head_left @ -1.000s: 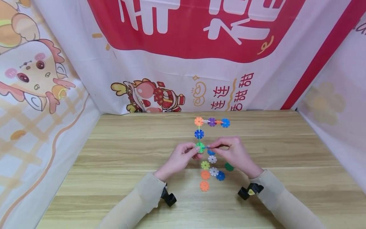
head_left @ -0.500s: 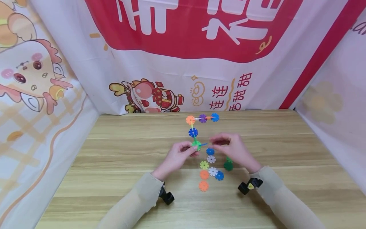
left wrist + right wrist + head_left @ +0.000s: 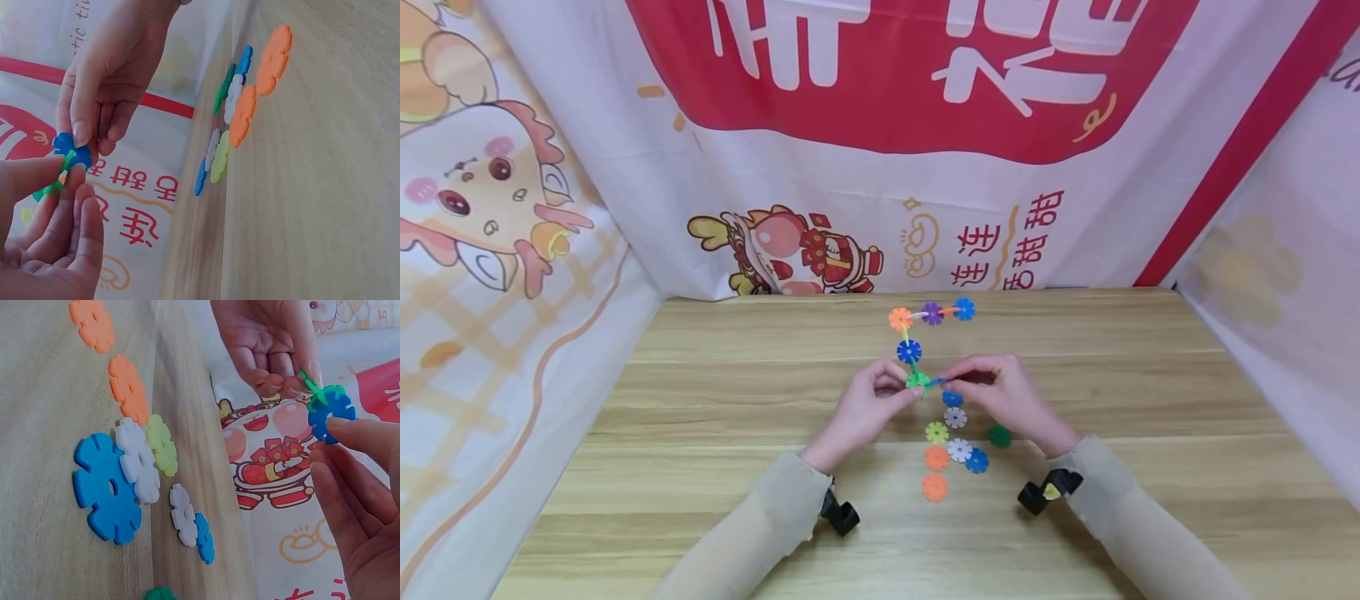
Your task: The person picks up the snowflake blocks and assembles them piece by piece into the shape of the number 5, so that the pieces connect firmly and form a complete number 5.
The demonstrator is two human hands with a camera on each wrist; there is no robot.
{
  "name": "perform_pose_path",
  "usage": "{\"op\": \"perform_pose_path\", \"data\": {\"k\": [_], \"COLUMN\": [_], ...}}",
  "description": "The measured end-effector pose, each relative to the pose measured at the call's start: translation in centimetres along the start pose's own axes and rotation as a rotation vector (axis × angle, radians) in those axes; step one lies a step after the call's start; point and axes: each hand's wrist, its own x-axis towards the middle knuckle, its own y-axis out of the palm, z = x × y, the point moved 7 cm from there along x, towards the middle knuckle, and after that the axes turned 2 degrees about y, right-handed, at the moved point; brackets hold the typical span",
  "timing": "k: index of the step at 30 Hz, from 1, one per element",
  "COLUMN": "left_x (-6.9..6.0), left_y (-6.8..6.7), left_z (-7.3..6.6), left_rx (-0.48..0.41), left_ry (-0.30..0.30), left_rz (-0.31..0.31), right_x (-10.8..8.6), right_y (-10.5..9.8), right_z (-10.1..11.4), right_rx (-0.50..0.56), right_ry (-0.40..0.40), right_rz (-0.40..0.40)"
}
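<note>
Slotted plastic discs are joined edge to edge into a chain held above the table. My left hand (image 3: 868,408) pinches the bright green disc (image 3: 917,382) at the chain's near end. With thumb and fingertips my right hand (image 3: 1003,396) pinches a blue disc (image 3: 331,422), which sits against the green one, seen nearly edge-on in the head view. Beyond them the chain runs through a dark blue disc (image 3: 908,351) to an orange disc (image 3: 900,318). There it turns right to a purple disc (image 3: 932,313) and another blue disc (image 3: 964,309). Fingers partly cover the green-blue joint.
Loose discs lie on the wooden table (image 3: 700,467) below the hands: orange (image 3: 935,487), yellow-green (image 3: 936,432), white (image 3: 959,450), blue (image 3: 977,460) and, by the right wrist, dark green (image 3: 999,435). A printed cloth (image 3: 820,167) hangs behind the table.
The chain has shifted left and tilted. My right hand came off the blue disc half a second ago and pinches it again now. My left hand keeps its hold on the green disc.
</note>
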Motion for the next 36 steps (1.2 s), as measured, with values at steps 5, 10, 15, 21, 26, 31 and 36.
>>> {"op": "perform_pose_path", "data": {"k": [5,10,15,21,26,31,36], "left_x": [-0.2,-0.3,-0.3,-0.3,-0.3,-0.4,-0.4], "left_y": [-0.4,-0.2,-0.2,-0.3,-0.3,-0.6,-1.1], "left_z": [-0.8,-1.4,-1.8,-2.2,-2.1,-2.2,-2.2], "left_rx": [0.015,0.079,0.119,0.141,0.132,0.093,0.082], "left_ry": [0.086,0.153,0.17,0.179,0.185,0.182,0.169], "left_rz": [-0.036,0.015,0.031,0.017,0.013,-0.021,-0.045], "right_x": [0.0,0.0,0.1,0.0,-0.1,0.0,0.1], "right_y": [0.2,0.2,0.2,0.3,0.3,-0.6,-1.2], "right_z": [0.0,0.0,0.3,0.7,0.8,0.0,-2.5], "right_rx": [-0.024,-0.021,-0.013,-0.03,-0.026,-0.025,-0.264], "right_ry": [-0.021,-0.02,-0.023,-0.04,-0.024,0.04,0.13], "right_rz": [-0.004,-0.013,-0.029,-0.051,-0.059,-0.041,0.014]}}
